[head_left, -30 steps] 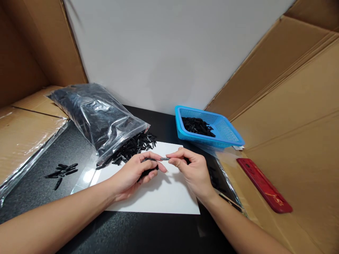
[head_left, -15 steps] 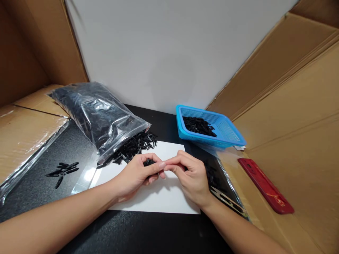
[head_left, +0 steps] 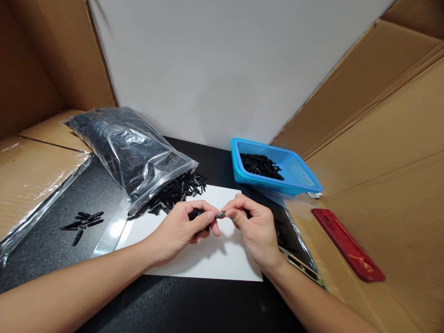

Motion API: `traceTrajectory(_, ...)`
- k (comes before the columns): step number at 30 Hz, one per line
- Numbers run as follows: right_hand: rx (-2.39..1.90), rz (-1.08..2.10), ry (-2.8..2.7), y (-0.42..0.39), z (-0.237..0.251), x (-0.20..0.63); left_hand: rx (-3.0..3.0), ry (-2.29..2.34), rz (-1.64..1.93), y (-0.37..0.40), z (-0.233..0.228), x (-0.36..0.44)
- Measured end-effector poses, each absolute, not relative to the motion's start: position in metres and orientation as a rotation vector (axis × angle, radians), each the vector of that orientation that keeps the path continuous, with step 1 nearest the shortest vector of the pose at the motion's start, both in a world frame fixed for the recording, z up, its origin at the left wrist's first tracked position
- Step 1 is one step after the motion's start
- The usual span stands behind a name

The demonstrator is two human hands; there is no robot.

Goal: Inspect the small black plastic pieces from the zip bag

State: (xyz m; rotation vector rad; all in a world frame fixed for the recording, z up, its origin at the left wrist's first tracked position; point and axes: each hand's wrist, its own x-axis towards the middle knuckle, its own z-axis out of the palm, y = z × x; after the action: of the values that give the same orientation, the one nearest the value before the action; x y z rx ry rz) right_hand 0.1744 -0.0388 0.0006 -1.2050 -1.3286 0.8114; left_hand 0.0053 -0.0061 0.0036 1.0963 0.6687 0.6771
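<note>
Loose pieces [head_left: 82, 225] lay at 9 o'clock from the hands; the plastic bag [head_left: 120, 145] lay at 10 o'clock. The left hand [head_left: 183, 224] was half-curled around a black bunch [head_left: 196, 213], its thumb and index finger pinching one end of a black strip [head_left: 220, 215]. The strip was held between both hands, above the white paper [head_left: 229, 259]. The right hand [head_left: 255, 226], remaining fingers folded, pinched the opposite end. The blue basket [head_left: 277, 186] stood between 1 and 2 o'clock.
</note>
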Motion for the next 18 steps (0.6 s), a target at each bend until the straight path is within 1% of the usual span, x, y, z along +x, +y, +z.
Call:
traceTrajectory(6, -1.151, 0.982, -1.196, -0.038, -0.003, 0.174, 1.011, 0.69, 0.675, -0.007, 0.005, 0.006)
traceTrajectory(11, -0.956, 1.467, -0.847, -0.034, 0.006, 0.172, 0.926, 0.778, 0.686, -0.005, 0.006, 0.007)
traceTrajectory(13, -0.914, 1.588, -0.812, -0.033, 0.008, 0.173, 0.909, 0.794, 0.688, -0.004, 0.005, 0.007)
traceTrajectory(15, -0.954, 1.587, -0.864, -0.032, 0.006, 0.172, 0.892, 0.802, 0.693, -0.003, 0.003, 0.006)
traceTrajectory(16, -1.004, 1.533, -0.921, -0.033, 0.005, 0.172, 0.886, 0.805, 0.696, -0.003, 0.002, 0.006)
traceTrajectory(18, -1.135, 1.325, -1.114, -0.035, 0.002, 0.17, 0.887, 0.81, 0.701, -0.002, 0.0, 0.005)
